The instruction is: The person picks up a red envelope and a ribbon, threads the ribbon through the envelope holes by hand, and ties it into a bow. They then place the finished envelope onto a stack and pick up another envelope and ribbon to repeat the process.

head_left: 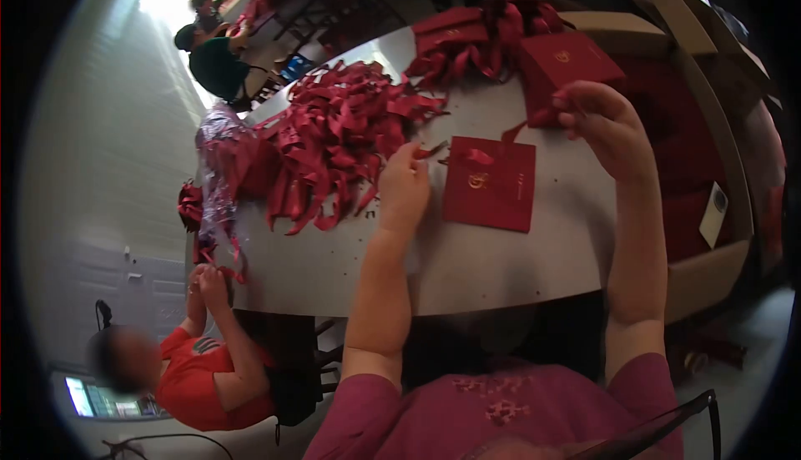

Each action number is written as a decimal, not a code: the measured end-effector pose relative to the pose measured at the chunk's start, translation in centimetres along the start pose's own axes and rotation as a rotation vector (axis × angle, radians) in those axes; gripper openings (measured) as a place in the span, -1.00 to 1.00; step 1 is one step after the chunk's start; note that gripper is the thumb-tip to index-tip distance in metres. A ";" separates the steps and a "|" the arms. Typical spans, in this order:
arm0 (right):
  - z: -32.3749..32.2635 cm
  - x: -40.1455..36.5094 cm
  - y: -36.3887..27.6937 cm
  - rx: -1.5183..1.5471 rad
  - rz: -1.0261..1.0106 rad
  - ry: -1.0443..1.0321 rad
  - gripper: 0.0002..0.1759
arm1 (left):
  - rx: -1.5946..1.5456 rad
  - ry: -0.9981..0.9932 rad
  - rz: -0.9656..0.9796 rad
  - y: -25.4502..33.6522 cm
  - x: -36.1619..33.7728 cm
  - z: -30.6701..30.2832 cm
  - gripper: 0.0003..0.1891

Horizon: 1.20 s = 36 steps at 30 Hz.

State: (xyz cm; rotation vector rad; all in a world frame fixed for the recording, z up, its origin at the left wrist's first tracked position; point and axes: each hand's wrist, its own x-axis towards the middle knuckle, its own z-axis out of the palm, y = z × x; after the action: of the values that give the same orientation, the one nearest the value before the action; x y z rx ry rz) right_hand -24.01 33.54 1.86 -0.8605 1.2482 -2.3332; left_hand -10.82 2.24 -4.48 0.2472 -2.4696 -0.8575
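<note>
A red card-like bag with gold print lies flat on the table in front of me, a pink-red ribbon loop near its top edge. My left hand is at the bag's upper left, fingers pinched on a small dark-tipped piece that I cannot identify surely. Above and right of the bag, my right hand is raised with its fingers closed on a red ribbon, which runs down toward the bag's top edge. Beside that hand lies a stack of red bags.
A big heap of red ribbons covers the table's left. More ribboned bags lie at the back. An open cardboard box stands at right. A person in red works at lower left; others are behind the table.
</note>
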 end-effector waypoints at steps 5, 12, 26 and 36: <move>2.2 0.8 2.1 -0.203 0.146 0.189 -0.81 | -0.042 -0.458 -0.411 2.7 -0.4 -1.1 -0.75; 5.6 -0.7 8.3 -0.854 -0.129 -0.099 -0.81 | -0.016 -0.257 -0.199 3.0 -1.6 0.3 -0.79; 5.3 -0.5 9.5 -0.478 0.529 -0.127 -0.85 | -1.020 -0.544 -0.884 3.4 -0.5 -1.0 -0.82; 5.0 -0.2 9.0 -0.399 0.572 -0.171 -0.90 | -1.185 -0.630 -0.818 2.3 -0.4 -1.3 -0.81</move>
State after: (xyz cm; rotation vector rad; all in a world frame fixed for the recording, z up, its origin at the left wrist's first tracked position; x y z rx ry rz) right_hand -20.35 25.57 -3.62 -0.6788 1.6489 -1.5631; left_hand -9.78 3.53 -2.36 0.6024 -1.7809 -2.8734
